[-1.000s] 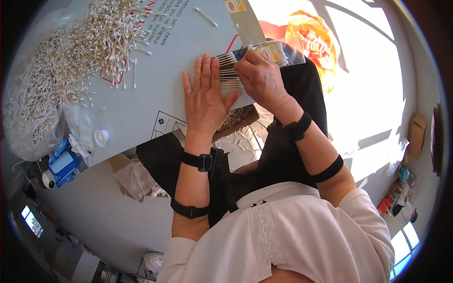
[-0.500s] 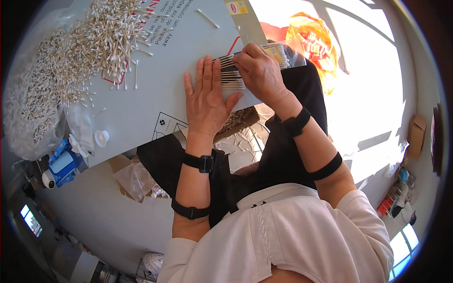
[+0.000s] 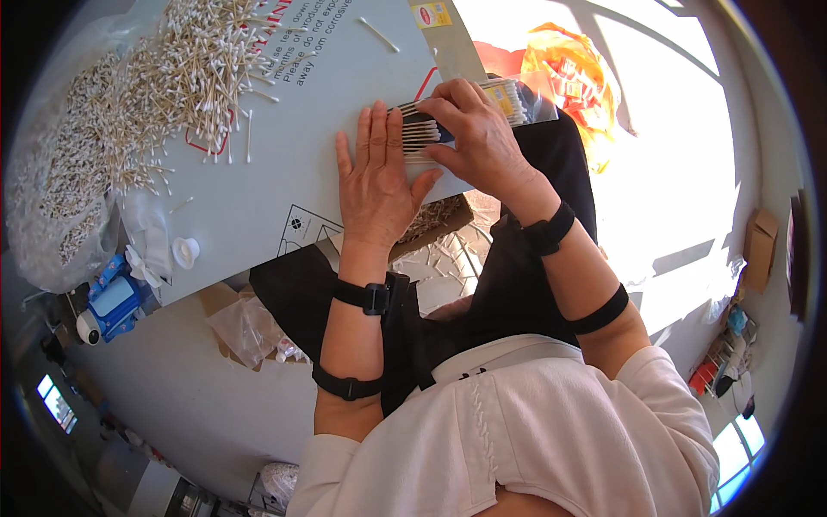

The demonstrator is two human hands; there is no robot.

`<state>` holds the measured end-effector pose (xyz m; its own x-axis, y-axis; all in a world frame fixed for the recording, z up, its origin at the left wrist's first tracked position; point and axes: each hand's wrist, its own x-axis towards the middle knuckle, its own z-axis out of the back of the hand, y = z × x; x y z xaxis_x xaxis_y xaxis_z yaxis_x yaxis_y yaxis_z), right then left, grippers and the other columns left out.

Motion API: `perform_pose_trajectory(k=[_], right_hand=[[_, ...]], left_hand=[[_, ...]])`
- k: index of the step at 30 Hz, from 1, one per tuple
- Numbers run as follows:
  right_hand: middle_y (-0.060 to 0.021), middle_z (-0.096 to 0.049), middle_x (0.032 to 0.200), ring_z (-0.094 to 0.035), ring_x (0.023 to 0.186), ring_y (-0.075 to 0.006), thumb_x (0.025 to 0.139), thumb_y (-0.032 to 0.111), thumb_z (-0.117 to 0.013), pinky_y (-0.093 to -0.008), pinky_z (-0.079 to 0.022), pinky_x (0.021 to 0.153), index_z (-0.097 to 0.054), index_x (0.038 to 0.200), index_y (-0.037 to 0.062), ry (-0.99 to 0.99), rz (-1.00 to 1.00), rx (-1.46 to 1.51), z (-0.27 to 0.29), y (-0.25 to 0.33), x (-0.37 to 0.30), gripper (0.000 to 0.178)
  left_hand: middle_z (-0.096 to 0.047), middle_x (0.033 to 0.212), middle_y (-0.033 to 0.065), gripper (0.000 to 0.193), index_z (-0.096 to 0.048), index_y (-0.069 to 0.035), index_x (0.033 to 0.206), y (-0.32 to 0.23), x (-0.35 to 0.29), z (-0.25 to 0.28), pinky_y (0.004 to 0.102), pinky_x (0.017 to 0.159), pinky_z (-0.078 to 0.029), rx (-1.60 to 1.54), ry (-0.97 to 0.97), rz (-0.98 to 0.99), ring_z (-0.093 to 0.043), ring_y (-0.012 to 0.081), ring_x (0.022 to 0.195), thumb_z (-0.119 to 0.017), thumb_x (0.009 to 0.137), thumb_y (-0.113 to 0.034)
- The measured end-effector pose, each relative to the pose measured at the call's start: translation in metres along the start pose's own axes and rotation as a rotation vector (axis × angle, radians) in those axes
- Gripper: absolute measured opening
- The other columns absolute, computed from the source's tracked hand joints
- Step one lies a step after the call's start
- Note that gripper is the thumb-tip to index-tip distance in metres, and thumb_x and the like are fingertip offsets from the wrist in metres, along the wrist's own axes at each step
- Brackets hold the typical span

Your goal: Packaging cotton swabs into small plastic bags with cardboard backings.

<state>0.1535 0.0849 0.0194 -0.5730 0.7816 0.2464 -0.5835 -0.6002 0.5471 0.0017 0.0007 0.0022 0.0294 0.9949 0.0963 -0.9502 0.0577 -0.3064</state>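
My left hand lies flat, fingers stretched out and together and the thumb apart, over one end of a row of cotton swabs on the grey board. My right hand is over the other end of that row. Its thumb and forefinger are spread apart along the row's two sides, with swab tips and a dark strip showing between them. Beyond the right hand, near the board's right edge, lies a stacked bundle of cotton swabs with a yellow label. My fingers hide part of the row.
A large heap of loose cotton swabs spills from a clear plastic bag at the left. One single swab and a yellow label card lie farther off. Under the board stands a cardboard box of swabs. An orange bag is at right.
My right hand has shifted slightly right and nearer me. Its thumb and forefinger, bunched together before, are now spread along the row. The left hand has stayed in place.
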Motion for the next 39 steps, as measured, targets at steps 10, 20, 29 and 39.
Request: perform_pose_trajectory(k=[10,20,29,39], right_hand=[[0.0024,-0.055,0.132,-0.047,0.118,-0.02,0.069,0.028,-0.077,-0.0371,-0.036,0.099,-0.062,0.123,0.0114,0.175,0.273,-0.213,0.009,-0.011,-0.002,0.059],[0.0031,-0.054,0.135,-0.047,0.118,-0.0181,0.081,0.026,-0.066,-0.0379,-0.037,0.096,-0.064,0.119,0.0113,0.116,0.346,-0.285,0.0,-0.021,-0.009,0.04],[-0.0007,-0.045,0.145,-0.041,0.129,-0.0199,0.087,0.026,-0.059,-0.0417,-0.032,0.102,-0.053,0.133,0.01,0.139,0.271,-0.275,0.011,-0.009,-0.022,0.049],[-0.0045,-0.03,0.155,-0.021,0.145,-0.0196,0.084,0.045,-0.062,-0.0502,-0.007,0.118,-0.035,0.146,0.0092,0.38,0.212,-0.324,0.019,-0.006,-0.036,0.077]], left_hand=[[-0.028,0.154,0.0154,0.084,-0.031,-0.001,0.146,0.001,0.0,0.002,0.0529,0.116,-0.014,0.009,0.036,-0.008,-0.023,0.0274,0.144,-0.063,0.084,-0.048],[-0.026,0.155,0.0151,0.082,-0.031,-0.001,0.147,-0.005,0.003,0.005,0.0532,0.116,-0.013,0.073,0.07,0.019,-0.021,0.0263,0.145,-0.06,0.086,-0.048],[-0.024,0.156,0.0156,0.084,-0.028,-0.001,0.148,-0.006,0.0,-0.001,0.0548,0.116,-0.012,0.039,0.035,0.04,-0.02,0.0275,0.145,-0.059,0.087,-0.05],[-0.021,0.157,0.0154,0.078,-0.023,-0.003,0.15,-0.008,0.003,-0.003,0.0546,0.116,-0.01,0.037,0.059,0.065,-0.016,0.03,0.146,-0.05,0.093,-0.048]])
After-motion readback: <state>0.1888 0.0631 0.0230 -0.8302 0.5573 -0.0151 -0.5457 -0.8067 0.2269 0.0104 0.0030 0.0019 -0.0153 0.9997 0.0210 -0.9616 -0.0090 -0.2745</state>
